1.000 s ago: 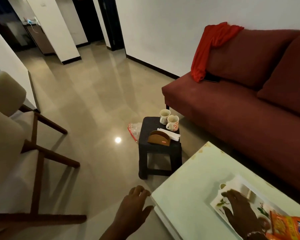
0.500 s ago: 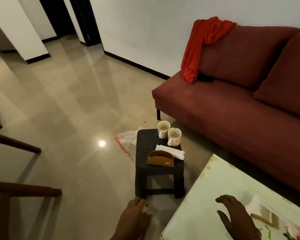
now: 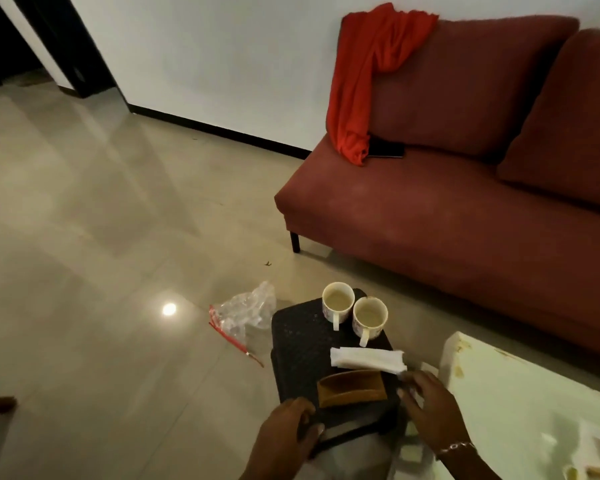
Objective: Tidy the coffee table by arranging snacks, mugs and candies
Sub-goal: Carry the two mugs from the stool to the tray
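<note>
Both hands have come forward onto the black stool (image 3: 302,344): left hand (image 3: 284,431) curled over its near edge, right hand (image 3: 430,407) gripping its right side. Two mugs (image 3: 338,304) (image 3: 369,318) of pale drink stand at its far end, then white napkins (image 3: 366,360) and a brown holder (image 3: 352,388). Beside it lie a plastic bag (image 3: 246,313) and the coffee table (image 3: 520,389).

left hand (image 3: 288,433): bare; no ring or band visible; wrist and forearm bare to frame edge, no sleeve
right hand (image 3: 430,410): bare; no ring visible
right wrist: thin silver chain bracelet (image 3: 455,447), small linked beads; forearm below it bare, no sleeve in view
</note>
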